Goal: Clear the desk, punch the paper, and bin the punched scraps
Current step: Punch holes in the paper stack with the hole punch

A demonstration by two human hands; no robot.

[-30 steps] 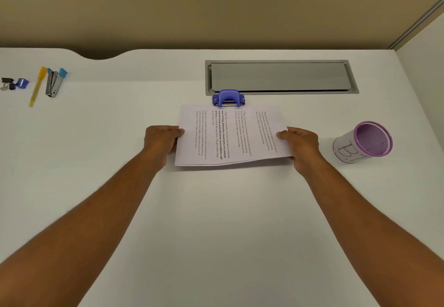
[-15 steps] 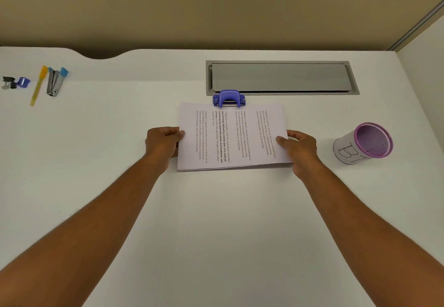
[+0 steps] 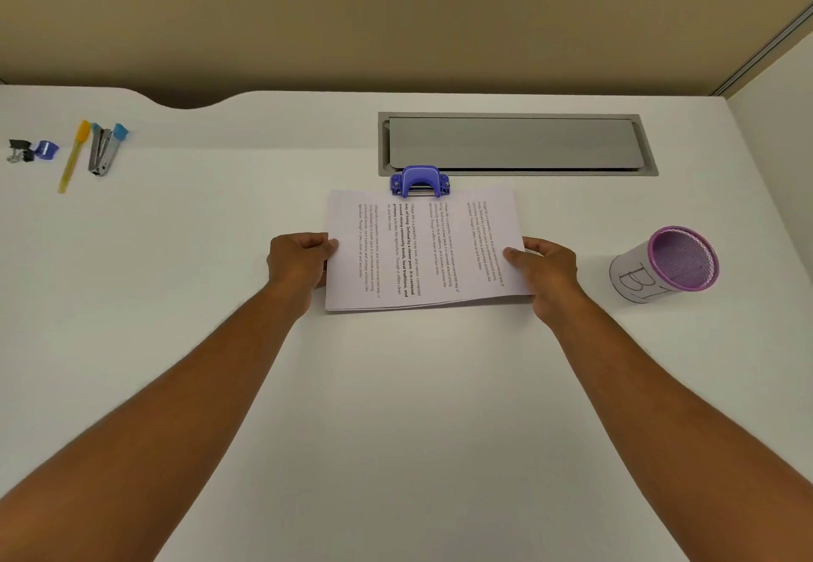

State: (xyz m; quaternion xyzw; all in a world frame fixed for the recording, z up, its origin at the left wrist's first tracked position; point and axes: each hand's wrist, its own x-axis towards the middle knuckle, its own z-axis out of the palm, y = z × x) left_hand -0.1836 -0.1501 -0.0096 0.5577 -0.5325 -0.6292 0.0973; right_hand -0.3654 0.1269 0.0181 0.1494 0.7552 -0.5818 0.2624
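Observation:
A thin stack of printed paper lies on the white desk, its text running sideways. My left hand grips the stack's left edge and my right hand grips its right edge. The far edge of the paper sits in the mouth of a blue hole punch. A purple mesh cup wrapped in white paper marked "BI" stands to the right of my right hand.
At the far left lie binder clips, a yellow pen and a grey stapler with blue tips. A grey metal cable hatch is set into the desk behind the punch. A wall edges the desk's right side.
The paper has slid a little farther under the punch and now lies flatter. My right hand shifted slightly along the right edge.

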